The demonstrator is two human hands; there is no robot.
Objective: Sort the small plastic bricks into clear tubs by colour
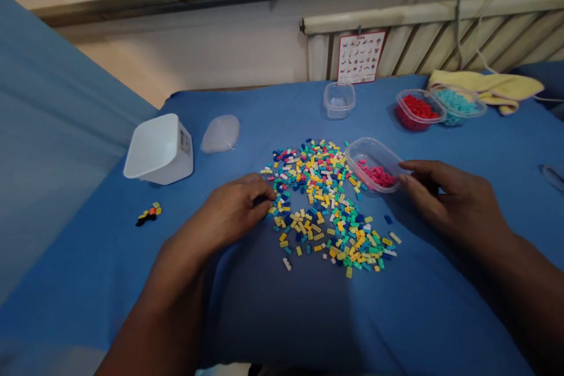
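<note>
Across your worktop, the brick pile lies between your hands: left hand at its edge, right hand at the pink-brick tub; I cannot tell whether either grips. A careless knock could tip that tub, mixing colours. One white bin, four clear tubs, one lid, uncountable loose bricks.

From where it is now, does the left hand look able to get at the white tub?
Probably yes: between the left hand and the white tub only blue cloth shows, and the lid lies off to one side, farther back.
</note>
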